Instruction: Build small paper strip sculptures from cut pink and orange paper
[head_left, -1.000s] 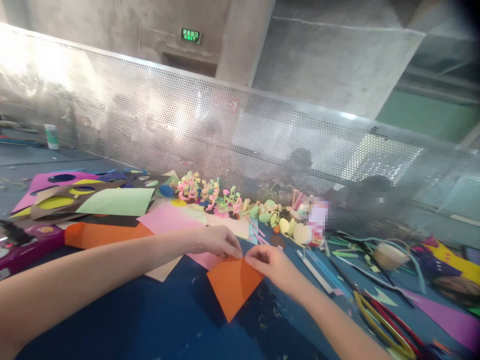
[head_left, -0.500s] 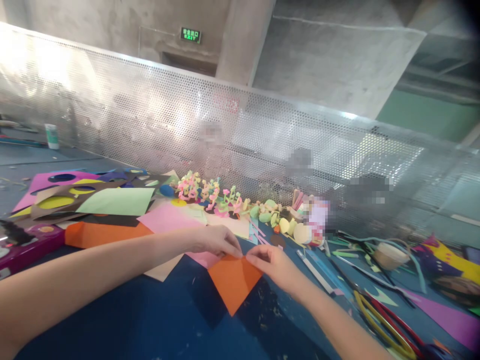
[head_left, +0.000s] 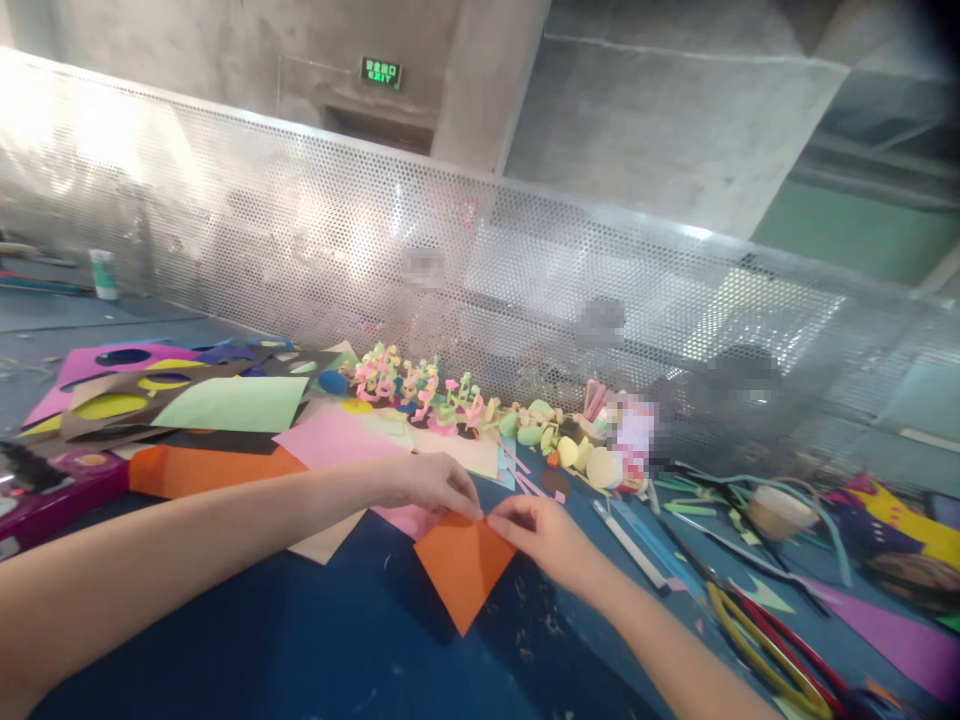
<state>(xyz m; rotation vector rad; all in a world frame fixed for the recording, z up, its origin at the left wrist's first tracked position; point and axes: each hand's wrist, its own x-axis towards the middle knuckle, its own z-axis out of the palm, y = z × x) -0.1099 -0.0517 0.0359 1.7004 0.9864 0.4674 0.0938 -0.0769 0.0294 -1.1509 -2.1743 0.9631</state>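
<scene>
An orange sheet of paper is held up above the blue table, with one corner pointing down toward me. My left hand pinches its upper edge from the left, thumb and fingers together. Close beside it, my right hand pinches the same edge from the right, and the fingertips of both hands nearly meet at the middle. The far side of the paper is hidden. Just behind my left hand lies pink paper.
Coloured sheets and a light green sheet lie to the left, near a magenta power strip. Small paper flowers line the back by a perforated metal screen. On the right are scissors, a ruler and a paper cup.
My right hand has shifted slightly left along the paper's upper edge, and its fingertips are closer to my left hand's. The paper's right corner has drawn in a little.
</scene>
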